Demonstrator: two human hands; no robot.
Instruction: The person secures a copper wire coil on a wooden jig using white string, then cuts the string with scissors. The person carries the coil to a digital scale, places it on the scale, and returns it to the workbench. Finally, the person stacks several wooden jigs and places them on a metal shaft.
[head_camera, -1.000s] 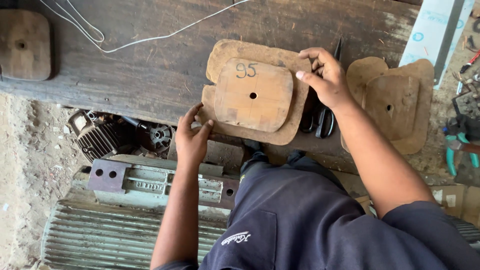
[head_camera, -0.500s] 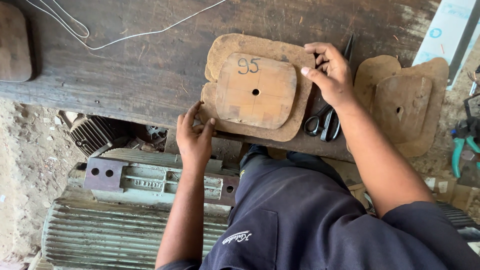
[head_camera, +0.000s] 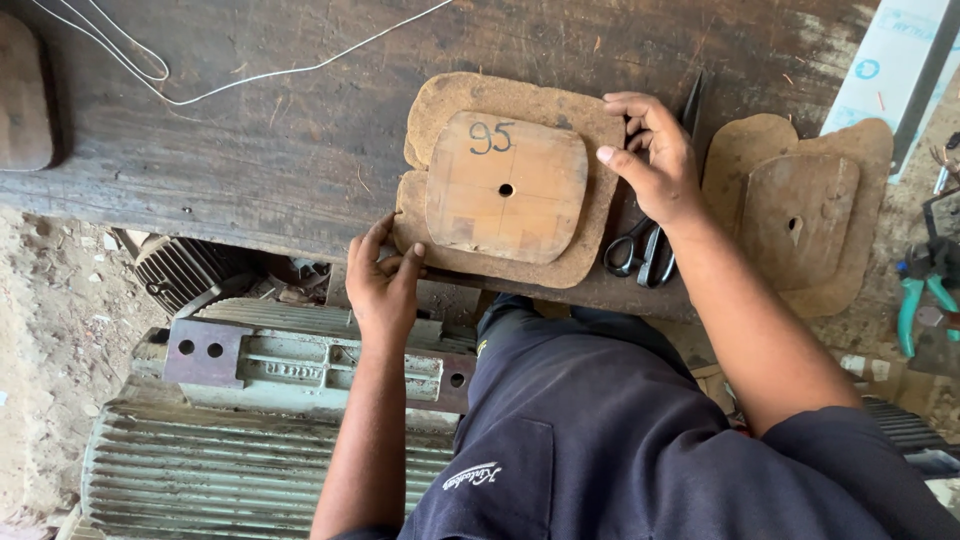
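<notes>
A person leans over a worn wooden tabletop (head_camera: 250, 150). Nearest, the left hand (head_camera: 383, 285) pinches the near-left edge of a stacked wooden form (head_camera: 505, 185) (a squarish block with a centre hole, lying on a wider board). The right hand (head_camera: 655, 160) rests open-fingered against the form's right edge, gripping nothing. Scissors (head_camera: 640, 250) lie just right of the form. The step looks like squaring the stack; next probably calls for steady pressure from both sides.
</notes>
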